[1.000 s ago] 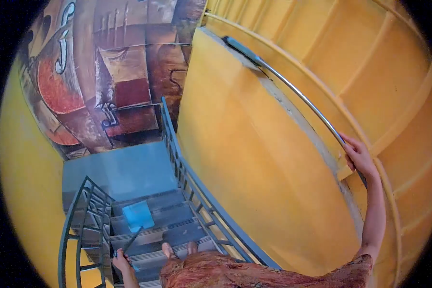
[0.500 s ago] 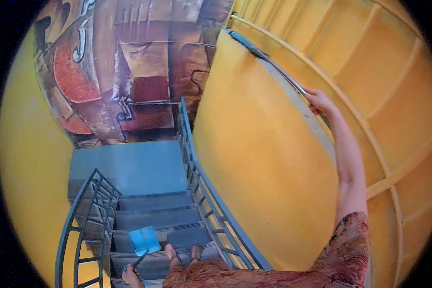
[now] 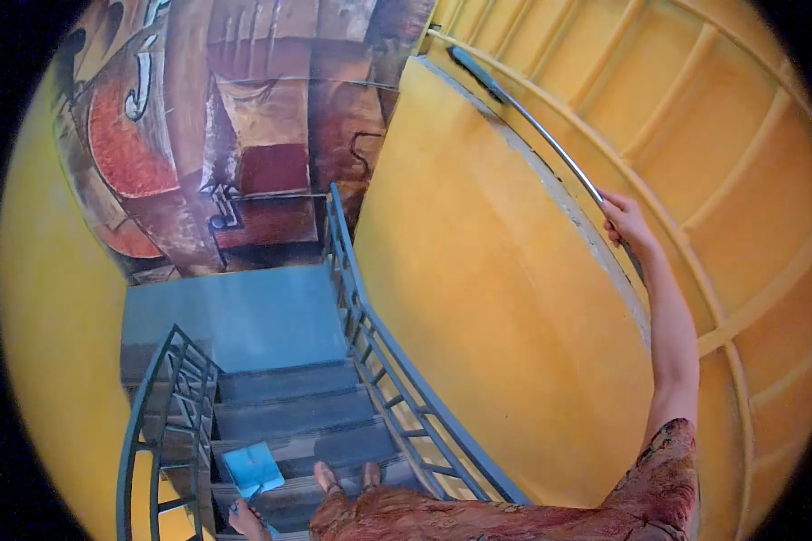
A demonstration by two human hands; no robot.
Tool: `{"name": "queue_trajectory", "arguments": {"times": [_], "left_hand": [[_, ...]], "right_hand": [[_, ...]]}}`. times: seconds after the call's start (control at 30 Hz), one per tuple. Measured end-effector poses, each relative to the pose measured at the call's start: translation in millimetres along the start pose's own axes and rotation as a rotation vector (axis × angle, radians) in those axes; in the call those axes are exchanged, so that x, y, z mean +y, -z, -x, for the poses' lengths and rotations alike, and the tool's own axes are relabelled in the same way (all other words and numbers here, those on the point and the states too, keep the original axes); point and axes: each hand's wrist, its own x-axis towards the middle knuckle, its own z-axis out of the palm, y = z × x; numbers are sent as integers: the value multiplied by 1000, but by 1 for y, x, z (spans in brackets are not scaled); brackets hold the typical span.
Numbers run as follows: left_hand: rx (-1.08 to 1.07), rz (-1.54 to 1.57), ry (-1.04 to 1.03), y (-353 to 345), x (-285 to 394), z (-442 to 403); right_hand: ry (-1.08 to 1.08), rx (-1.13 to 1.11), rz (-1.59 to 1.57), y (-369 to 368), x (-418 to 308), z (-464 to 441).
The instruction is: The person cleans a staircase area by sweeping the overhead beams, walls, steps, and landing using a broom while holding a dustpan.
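At the upper right, my right hand (image 3: pixel 629 219) is closed around the metal handle of a long broom (image 3: pixel 558 149). Its blue head reaches to the far end of a grey ledge (image 3: pixel 564 198) that tops the yellow wall; whether the bristles touch the ledge I cannot tell. Low in the view, my left hand (image 3: pixel 246 519) grips the handle of a light blue dustpan (image 3: pixel 253 468). The pan is held over the stairs, left of my feet, and its handle is partly hidden by my fingers.
Grey stairs (image 3: pixel 289 419) lead down to a blue landing (image 3: pixel 244 316). Metal railings flank them, one on the left (image 3: pixel 135 442) and one on the right (image 3: pixel 397 361). A painted mural (image 3: pixel 271 135) covers the far wall. Yellow ribbed panelling (image 3: pixel 668 99) rises behind the ledge.
The broom has lifted and shifted toward the ribbed panelling, and my right hand moved slightly right and down with it. The dustpan has moved a little left and down.
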Motion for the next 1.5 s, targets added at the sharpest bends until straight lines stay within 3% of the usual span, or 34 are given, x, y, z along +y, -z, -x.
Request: {"name": "queue_trajectory", "arguments": {"times": [0.07,0.17,0.33,0.43,0.57,0.63,0.77,0.9,1.0,1.03,1.07,1.1,1.17,1.23,1.43,1.5], "left_hand": [[-48,3,-53,-6,-4,-15],[-109,238,61,-15,2,-15],[-69,271,-173,-6,-8,-5],[-24,138,-14,17,113,134],[14,185,-112,36,84,146],[9,220,16,47,84,165],[31,288,56,56,99,196],[-11,151,172,69,33,129],[-15,287,-76,56,-9,98],[194,107,-382,38,14,105],[117,235,-17,34,32,118],[20,165,143,38,50,127],[22,266,127,39,41,117],[32,270,177,37,47,114],[9,235,201,34,56,80],[-23,228,231,26,54,61]], "right_hand": [[-69,14,97,10,4,9],[-98,52,111,4,4,-11],[-108,-6,113,-34,14,-95],[-19,-75,56,-55,22,-174],[-46,-72,-47,-117,0,-246],[0,26,-306,-158,7,-263],[42,14,-505,-194,12,-244],[102,-12,-440,-175,-9,-205],[200,-84,-285,-139,-18,-204],[268,-96,-372,-132,-24,-183],[313,-127,-460,-132,-32,-163],[166,-162,-499,-141,-45,-116],[65,-167,-152,-146,-10,-78],[48,-30,-135,-157,6,-39],[-80,-40,-228,-188,23,-10],[6,-19,-124,-184,27,-11]]}}
